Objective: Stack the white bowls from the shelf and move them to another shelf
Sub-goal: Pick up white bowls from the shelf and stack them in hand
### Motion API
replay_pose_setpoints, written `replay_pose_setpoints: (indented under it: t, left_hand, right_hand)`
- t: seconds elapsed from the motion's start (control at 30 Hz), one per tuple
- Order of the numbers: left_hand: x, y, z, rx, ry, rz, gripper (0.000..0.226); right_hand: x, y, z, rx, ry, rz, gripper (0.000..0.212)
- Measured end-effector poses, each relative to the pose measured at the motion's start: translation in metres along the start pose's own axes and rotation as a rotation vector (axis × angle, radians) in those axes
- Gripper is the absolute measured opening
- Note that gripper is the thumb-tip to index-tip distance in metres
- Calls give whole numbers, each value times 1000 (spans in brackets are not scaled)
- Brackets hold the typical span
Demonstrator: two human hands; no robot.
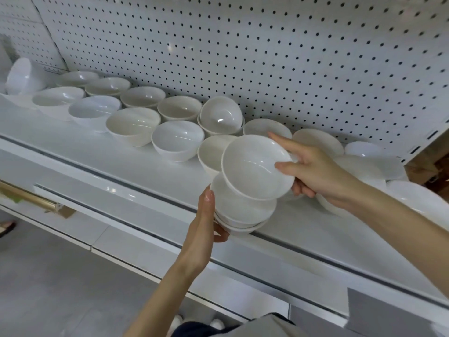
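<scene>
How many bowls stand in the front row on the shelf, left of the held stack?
5. From left: first, second, third, fourth, and a fifth partly behind the top bowl of the stack, which may hide more.

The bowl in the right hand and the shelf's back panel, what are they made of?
Bowl: glossy, smooth white with soft highlights; ceramic or melamine, cannot tell which. Back panel: matte white sheet with regular round holes, probably painted metal pegboard.
</scene>
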State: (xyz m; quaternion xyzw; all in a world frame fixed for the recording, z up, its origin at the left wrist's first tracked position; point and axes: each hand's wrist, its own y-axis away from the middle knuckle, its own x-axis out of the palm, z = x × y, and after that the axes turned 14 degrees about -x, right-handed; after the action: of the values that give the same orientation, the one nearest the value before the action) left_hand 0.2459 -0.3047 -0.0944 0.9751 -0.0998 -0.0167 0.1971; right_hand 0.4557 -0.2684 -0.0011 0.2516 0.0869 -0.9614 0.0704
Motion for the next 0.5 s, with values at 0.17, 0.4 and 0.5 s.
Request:
replay_pose_setpoints:
  t: [0.17, 0.4, 0.5]
  left_hand:
    - [0, 1, -2, -8, -18, 1, 48]
    - [0, 2, -8, -38, -30, 8, 48]
    - [-1, 1, -11, -49, -41, 10, 61]
  right_hand:
    - [12, 3, -5, 19, 19, 47, 57]
    - [23, 2, -6, 27, 4, 98, 55]
    - [24, 2, -9, 33, 12, 104, 55]
